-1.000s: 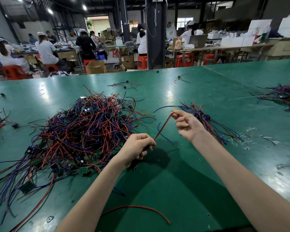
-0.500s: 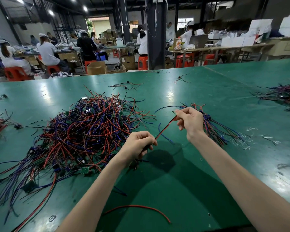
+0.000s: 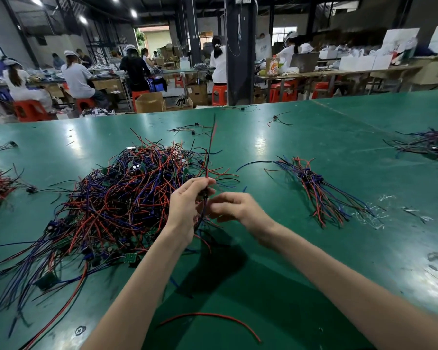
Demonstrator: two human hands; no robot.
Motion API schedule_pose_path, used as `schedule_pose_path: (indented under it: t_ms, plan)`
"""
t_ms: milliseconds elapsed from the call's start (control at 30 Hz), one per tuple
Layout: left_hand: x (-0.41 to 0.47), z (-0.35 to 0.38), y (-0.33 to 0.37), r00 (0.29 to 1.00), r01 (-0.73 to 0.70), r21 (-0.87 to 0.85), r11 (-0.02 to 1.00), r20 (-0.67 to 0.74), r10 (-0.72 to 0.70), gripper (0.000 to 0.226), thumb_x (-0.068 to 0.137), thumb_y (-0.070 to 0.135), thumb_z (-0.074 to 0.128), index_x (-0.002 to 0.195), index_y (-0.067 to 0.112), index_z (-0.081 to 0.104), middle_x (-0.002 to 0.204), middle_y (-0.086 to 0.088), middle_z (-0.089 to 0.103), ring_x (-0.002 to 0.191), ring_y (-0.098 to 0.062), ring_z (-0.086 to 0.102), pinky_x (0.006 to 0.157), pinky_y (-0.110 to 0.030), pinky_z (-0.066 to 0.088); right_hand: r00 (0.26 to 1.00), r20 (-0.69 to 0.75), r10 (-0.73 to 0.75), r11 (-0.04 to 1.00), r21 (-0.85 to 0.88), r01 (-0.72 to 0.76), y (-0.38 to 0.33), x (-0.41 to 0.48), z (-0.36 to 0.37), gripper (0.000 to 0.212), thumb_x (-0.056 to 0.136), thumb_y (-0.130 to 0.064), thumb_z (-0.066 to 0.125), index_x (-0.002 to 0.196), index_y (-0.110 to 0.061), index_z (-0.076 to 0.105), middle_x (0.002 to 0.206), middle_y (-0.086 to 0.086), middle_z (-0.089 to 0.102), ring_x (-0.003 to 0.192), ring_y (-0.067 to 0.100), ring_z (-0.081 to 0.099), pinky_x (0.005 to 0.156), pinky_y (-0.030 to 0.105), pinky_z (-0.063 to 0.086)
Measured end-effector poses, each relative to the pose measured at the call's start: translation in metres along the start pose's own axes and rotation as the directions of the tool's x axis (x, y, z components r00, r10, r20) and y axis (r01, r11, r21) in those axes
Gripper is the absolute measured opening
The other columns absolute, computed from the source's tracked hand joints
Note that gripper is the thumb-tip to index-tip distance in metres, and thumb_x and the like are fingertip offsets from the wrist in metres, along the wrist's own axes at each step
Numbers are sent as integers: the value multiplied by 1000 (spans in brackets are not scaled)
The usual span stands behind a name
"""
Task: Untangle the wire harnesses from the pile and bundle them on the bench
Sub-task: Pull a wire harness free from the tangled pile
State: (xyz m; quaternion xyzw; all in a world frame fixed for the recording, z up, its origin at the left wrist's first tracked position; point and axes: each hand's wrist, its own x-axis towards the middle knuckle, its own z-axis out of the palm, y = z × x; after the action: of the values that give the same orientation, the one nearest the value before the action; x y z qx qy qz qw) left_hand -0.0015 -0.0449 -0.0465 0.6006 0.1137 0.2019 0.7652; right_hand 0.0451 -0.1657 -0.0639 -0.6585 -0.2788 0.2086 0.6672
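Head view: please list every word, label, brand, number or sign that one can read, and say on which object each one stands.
No text is readable.
On the colourful packet in the background: print too blurred.
On the white bag above it: bluish print, too small.
On the green bench: a round mark with a cross-like sign, no letters.

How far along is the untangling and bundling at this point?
Done: a small laid-out bundle lies on the bench to the right. In hand: the left hand grips one red-and-black harness upright, the right hand beside it. Left: the big tangled pile, clearly most of the work.
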Motion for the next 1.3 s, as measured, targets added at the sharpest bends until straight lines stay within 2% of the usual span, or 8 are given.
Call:
schedule_pose_path:
  t_ms: [200,467,567,633,833,967,1067,1300]
  plan:
    - [-3,4,2,994,106,-75,992,16,-106,16,92,20,56,85,19,70,73,4,62,58,-7,57,48,-18,45,995,-74,-65,984,160,76,8,-7,24,9,91,0,56,93,-1,64,73,0,67,65,5,62,70,18,53]
    - [-1,3,1,987,124,-83,989,111,-115,21,93,25,56,108,15,68,93,-5,70,77,-16,62,77,-30,50,988,-144,56,962,271,-15,-5,-7,10,19,91,-7,56,75,-8,66,57,-3,65,49,6,58,49,22,50]
    - [-1,4,-2,979,150,-47,988,148,-142,27,89,14,61,116,14,65,91,-8,72,76,-16,64,80,-30,51,982,-163,91,970,236,-51,-5,-5,6,22,90,-7,57,72,-10,68,58,-5,65,52,5,58,57,24,48]
    - [0,3,-6,981,135,-23,991,142,-130,29,86,3,62,113,14,64,84,-8,73,74,-17,67,83,-30,53,978,-163,129,965,246,-87,-3,-5,5,22,90,-4,55,73,-11,68,57,-6,66,50,4,59,52,20,48]
    - [6,-4,-12,989,86,1,996,118,-86,21,87,0,61,103,13,64,75,-6,74,67,-13,70,66,-21,57,979,-69,192,977,104,-185,-2,-1,-7,10,87,-11,65,77,-10,68,50,-3,60,42,3,50,47,17,45]
    - [7,-5,-16,996,-69,111,991,59,63,26,85,-1,63,110,7,62,69,-1,73,65,-9,67,74,-25,56,982,4,189,981,37,-189,-2,1,-15,14,84,-10,67,70,-11,68,55,2,61,41,5,37,41,14,28]
    - [8,-5,-15,992,-122,86,989,-10,123,25,86,-1,63,108,11,62,67,1,72,65,-5,67,67,-18,55,981,33,190,982,-13,-190,-2,2,-19,11,81,-10,70,70,-11,70,57,3,61,41,6,31,40,15,21]
    - [9,-5,-15,999,-40,65,997,-6,40,33,79,-2,70,110,6,64,84,-15,64,70,-15,59,66,-20,54,997,-14,76,965,-252,-77,7,4,-21,19,84,-16,70,65,-17,68,50,-7,55,38,1,31,37,14,24]
